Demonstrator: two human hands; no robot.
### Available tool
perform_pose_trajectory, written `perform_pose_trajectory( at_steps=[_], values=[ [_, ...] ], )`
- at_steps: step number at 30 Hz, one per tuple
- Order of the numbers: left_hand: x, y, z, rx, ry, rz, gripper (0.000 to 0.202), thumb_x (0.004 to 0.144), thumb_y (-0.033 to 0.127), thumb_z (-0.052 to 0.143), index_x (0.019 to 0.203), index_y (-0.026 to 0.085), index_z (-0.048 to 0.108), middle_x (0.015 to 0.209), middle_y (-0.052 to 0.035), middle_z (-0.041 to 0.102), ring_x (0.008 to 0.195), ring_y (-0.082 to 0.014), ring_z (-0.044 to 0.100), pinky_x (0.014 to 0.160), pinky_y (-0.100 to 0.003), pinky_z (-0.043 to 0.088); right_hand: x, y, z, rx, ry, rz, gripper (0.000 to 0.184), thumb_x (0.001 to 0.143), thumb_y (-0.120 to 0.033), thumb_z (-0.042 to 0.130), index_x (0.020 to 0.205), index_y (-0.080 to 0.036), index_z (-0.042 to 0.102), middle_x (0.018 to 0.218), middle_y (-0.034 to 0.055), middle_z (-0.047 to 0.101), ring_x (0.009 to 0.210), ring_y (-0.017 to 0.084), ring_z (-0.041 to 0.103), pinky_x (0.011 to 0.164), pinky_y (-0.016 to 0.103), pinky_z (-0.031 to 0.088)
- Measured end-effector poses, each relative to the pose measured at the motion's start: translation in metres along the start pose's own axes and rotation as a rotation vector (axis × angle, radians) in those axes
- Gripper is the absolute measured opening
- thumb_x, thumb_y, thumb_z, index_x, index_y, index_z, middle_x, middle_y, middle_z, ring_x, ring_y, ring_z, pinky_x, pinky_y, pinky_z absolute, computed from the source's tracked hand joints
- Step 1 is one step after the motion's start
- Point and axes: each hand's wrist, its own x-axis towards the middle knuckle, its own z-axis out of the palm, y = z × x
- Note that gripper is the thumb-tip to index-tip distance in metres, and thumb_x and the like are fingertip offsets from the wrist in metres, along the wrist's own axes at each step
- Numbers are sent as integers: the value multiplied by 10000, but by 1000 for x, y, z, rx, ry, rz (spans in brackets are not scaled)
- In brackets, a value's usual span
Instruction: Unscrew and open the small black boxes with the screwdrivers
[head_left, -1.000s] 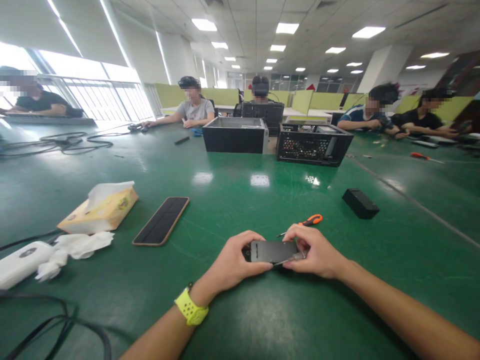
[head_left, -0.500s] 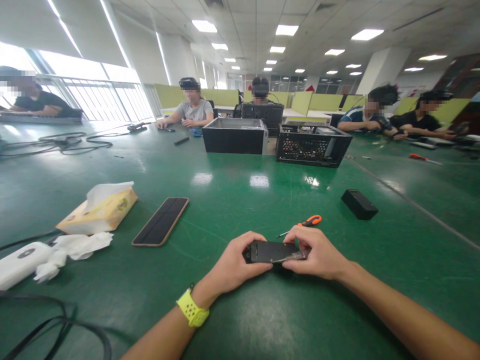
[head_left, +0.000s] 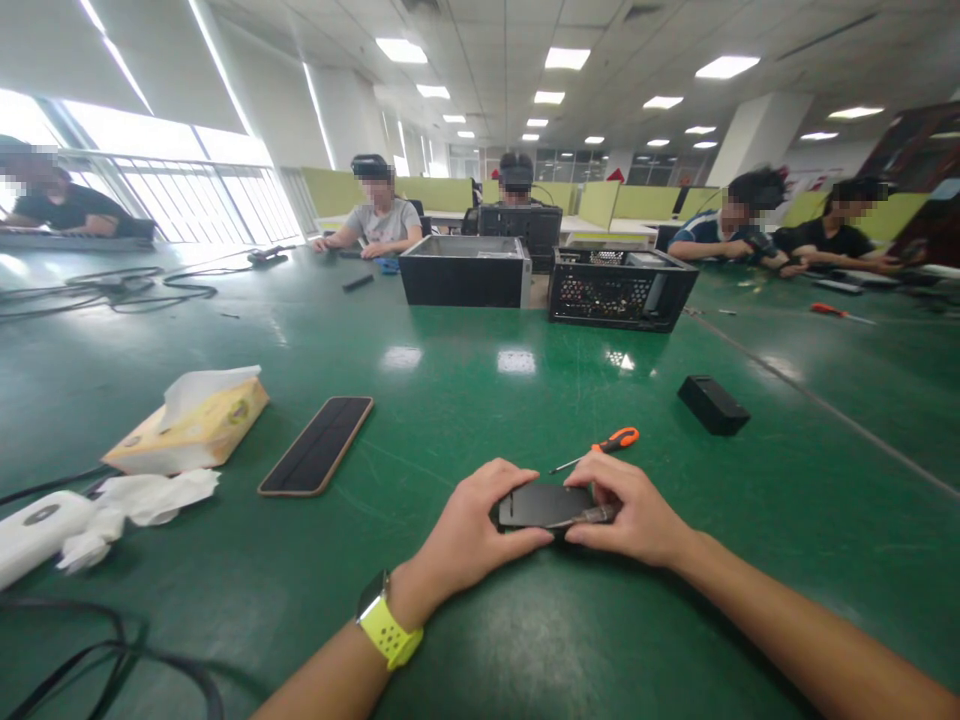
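A flat black rectangular device [head_left: 541,506] is held between my two hands, just above or on the green table; which of the two I cannot tell. My left hand [head_left: 461,520] is closed round its left end, thumb along the near edge and fingers at the far edge. At the other end, my right hand [head_left: 637,512] grips the device the same way. A small greyish, metallic-looking piece [head_left: 598,514] shows by the right fingers; its kind is unclear. Beyond the hands lies a screwdriver [head_left: 616,440] with an orange and black handle, its tip pointing left.
A phone [head_left: 316,446], a tissue pack [head_left: 196,425] and crumpled tissue [head_left: 154,497] lie to the left, with cables [head_left: 112,655] nearer. A black block [head_left: 714,405] is at right. Two computer cases [head_left: 463,277] stand farther back, with several people around the table.
The device has tilted slightly in my hands, and its upper face now looks smoother. My left wrist has turned, bringing the watch face into view. The camera has shifted a little.
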Motion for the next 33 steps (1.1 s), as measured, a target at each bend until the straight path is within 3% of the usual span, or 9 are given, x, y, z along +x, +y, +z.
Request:
perform_pose_trajectory(
  at_steps=[10, 16, 26, 33],
  values=[
    [0, -1, 2, 42, -10, -3, 378, 721, 403, 791, 998, 199, 636, 974, -53, 645, 901, -228, 601, 802, -318, 465, -4, 0, -4, 3, -50, 56, 387, 716, -387, 778, 1029, -202, 645, 754, 2, 514, 742, 183, 523, 705, 319, 429],
    [-2, -4, 6, 54, -10, -7, 389, 718, 400, 793, 1003, 200, 618, 966, -49, 631, 890, -224, 590, 787, -313, 457, -8, 8, 0, 103, -84, 155, 400, 729, -438, 764, 1019, -197, 630, 786, -4, 517, 616, 124, 445, 558, 248, 369],
    [-1, 0, 6, 73, -34, -37, 299, 800, 387, 721, 1009, 197, 626, 972, -54, 637, 905, -223, 584, 803, -330, 454, -11, 12, 5, 273, -68, 225, 444, 731, -549, 721, 965, -182, 632, 692, -29, 473, 577, 115, 426, 517, 231, 346],
    [-2, 0, 7, 40, -27, -1, 324, 777, 354, 746, 1020, 197, 600, 996, -53, 613, 924, -224, 576, 816, -318, 444, -12, 14, 2, 238, -117, 182, 453, 706, -452, 774, 1052, -194, 638, 800, -4, 514, 633, 119, 455, 566, 238, 368]
  ],
)
